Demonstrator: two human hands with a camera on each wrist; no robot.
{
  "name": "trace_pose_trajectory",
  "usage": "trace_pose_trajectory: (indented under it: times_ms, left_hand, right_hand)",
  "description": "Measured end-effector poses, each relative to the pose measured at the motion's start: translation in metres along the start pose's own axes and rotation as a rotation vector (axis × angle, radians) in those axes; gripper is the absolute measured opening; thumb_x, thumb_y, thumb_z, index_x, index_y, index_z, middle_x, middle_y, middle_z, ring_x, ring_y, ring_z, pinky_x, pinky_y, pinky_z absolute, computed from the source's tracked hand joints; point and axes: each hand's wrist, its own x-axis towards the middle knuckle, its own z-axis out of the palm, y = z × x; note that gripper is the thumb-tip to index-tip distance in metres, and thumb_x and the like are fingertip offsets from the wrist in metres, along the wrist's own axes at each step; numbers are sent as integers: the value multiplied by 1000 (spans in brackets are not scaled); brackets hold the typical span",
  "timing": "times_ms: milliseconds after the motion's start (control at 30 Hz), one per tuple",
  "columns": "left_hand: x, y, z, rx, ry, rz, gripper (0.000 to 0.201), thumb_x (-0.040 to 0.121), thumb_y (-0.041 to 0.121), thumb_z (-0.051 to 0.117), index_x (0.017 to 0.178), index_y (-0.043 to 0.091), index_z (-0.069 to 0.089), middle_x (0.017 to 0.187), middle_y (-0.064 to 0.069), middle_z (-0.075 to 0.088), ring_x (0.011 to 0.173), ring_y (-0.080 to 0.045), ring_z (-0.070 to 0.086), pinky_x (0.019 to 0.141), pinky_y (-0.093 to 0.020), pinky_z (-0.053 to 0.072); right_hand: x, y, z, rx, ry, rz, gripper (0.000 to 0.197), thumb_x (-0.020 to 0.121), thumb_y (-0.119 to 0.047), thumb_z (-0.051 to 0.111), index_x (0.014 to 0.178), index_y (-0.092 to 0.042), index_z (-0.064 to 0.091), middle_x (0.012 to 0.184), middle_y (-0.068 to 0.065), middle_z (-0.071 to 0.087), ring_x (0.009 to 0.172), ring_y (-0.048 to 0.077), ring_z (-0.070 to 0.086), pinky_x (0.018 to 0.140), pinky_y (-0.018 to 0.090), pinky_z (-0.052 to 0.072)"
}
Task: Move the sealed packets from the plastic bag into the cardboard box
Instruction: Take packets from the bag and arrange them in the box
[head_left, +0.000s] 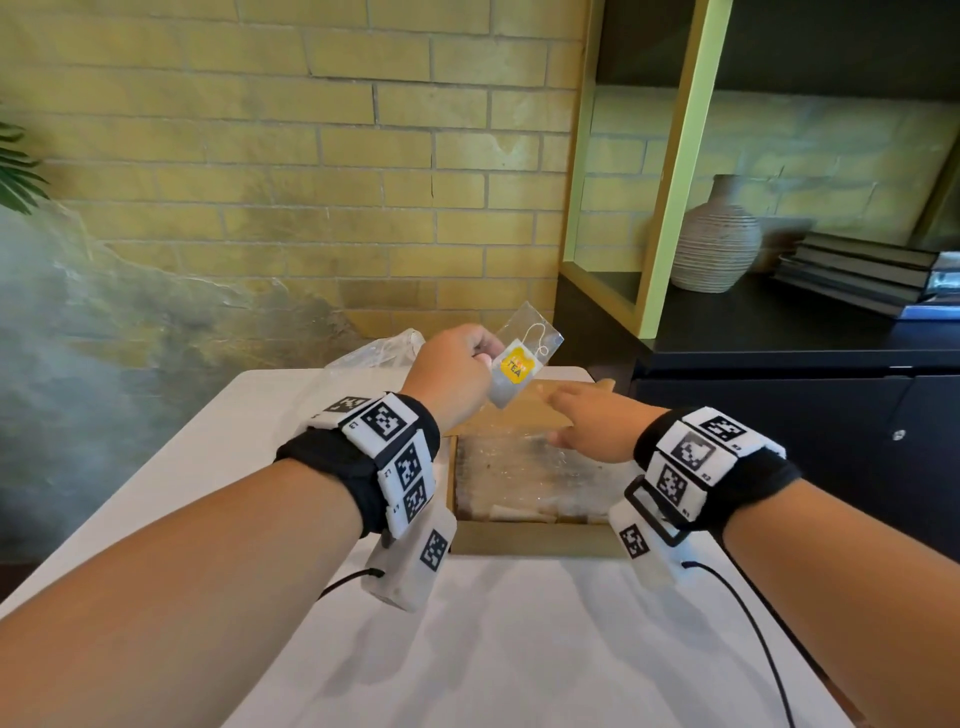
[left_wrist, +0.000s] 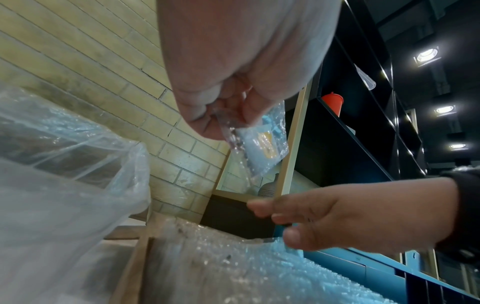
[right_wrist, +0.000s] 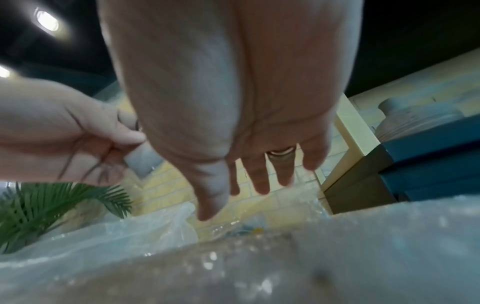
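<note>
My left hand (head_left: 470, 364) pinches a clear sealed packet (head_left: 522, 356) with a yellow tea tag, held up above the far part of the cardboard box (head_left: 530, 538). The left wrist view shows the same packet (left_wrist: 262, 144) hanging from my left fingers (left_wrist: 221, 111). The box holds several clear packets (head_left: 524, 473) lying in a layer. My right hand (head_left: 582, 421) hovers over the box's right side with straight fingers, holding nothing; its fingers (right_wrist: 259, 176) spread above the packets. The crumpled plastic bag (head_left: 376, 351) lies behind my left hand.
The box sits on a white table (head_left: 493, 649) against a yellow brick wall. A dark cabinet (head_left: 779, 374) with a ribbed vase (head_left: 717, 239) and stacked books (head_left: 857, 275) stands to the right. A plant (head_left: 15, 171) is at the far left.
</note>
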Motion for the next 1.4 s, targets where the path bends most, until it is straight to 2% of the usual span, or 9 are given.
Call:
trace_pose_trajectory:
  times_ms: [133, 233, 567, 800, 900, 1000, 1167, 1300, 1400]
  left_hand:
    - [0, -3, 3, 8, -6, 14, 23, 92, 3, 41, 89, 18, 58, 93, -1, 60, 79, -13, 52, 63, -23, 41]
    - [-2, -3, 8, 10, -15, 30, 17, 93, 7, 46, 89, 18, 59, 89, 4, 59, 80, -11, 52, 64, -18, 41]
    - [-9, 3, 22, 100, -191, 34, 17, 90, 13, 56, 93, 11, 72, 105, -4, 69, 97, -15, 59, 84, -25, 43]
    - [-14, 7, 33, 338, -423, -38, 31, 94, 6, 45, 114, 14, 66, 119, -6, 64, 103, -19, 58, 81, -23, 41]
    - [-15, 4, 30, 427, -444, -11, 29, 94, 7, 48, 117, 12, 65, 119, -6, 65, 108, -20, 59, 80, -22, 41]
    - [-13, 5, 26, 472, -340, 33, 26, 93, 9, 51, 112, 13, 68, 113, -5, 66, 106, -21, 60, 86, -26, 46]
    - [-14, 9, 26, 433, -245, 103, 18, 87, 12, 59, 99, 17, 71, 104, -1, 69, 97, -16, 61, 81, -24, 45]
    - [-19, 5, 29, 420, -270, 106, 20, 87, 22, 61, 105, 18, 69, 107, 1, 68, 102, -16, 61, 86, -27, 47]
    - [-22, -4, 30, 523, -394, 62, 44, 90, 39, 54, 129, 18, 53, 134, -2, 54, 124, -20, 48, 104, -35, 39]
  right_hand:
    - [-17, 2, 13, 9, -235, 0, 77, 93, -59, 29, 150, -21, -6, 159, 3, -8, 146, 23, -5, 118, 46, 5]
    - [-28, 5, 18, 40, -227, 23, 85, 88, -65, 28, 149, -21, -11, 157, 0, -17, 145, 20, -12, 116, 46, 0]
    - [-34, 25, 27, 28, -259, 36, 115, 72, -61, 65, 148, -27, -14, 156, -6, -19, 144, 23, -19, 116, 55, -1]
    - [-31, 37, 26, 295, -169, 41, 116, 64, -47, 79, 149, -25, 4, 156, 1, 13, 141, 21, 20, 115, 41, 25]
    - [-36, 46, 17, 454, -51, 67, 122, 65, -39, 81, 150, -22, -5, 156, 2, 18, 139, 21, 27, 112, 34, 26]
    - [-40, 46, 4, 491, 135, 29, 113, 70, -41, 75, 150, -24, -3, 155, 0, 22, 140, 18, 27, 110, 30, 26]
    - [-39, 21, -3, 344, 377, -101, 70, 85, -25, 65, 144, -29, 29, 141, -5, 42, 128, 14, 42, 105, 27, 33]
    - [-32, 3, 6, 71, 193, -97, 39, 95, -22, 48, 134, -23, 48, 133, -2, 52, 121, 16, 48, 99, 26, 36]
    - [-33, 1, 15, -15, -9, -84, 65, 95, -48, 39, 147, -14, 24, 154, 5, 22, 139, 24, 27, 113, 39, 26]
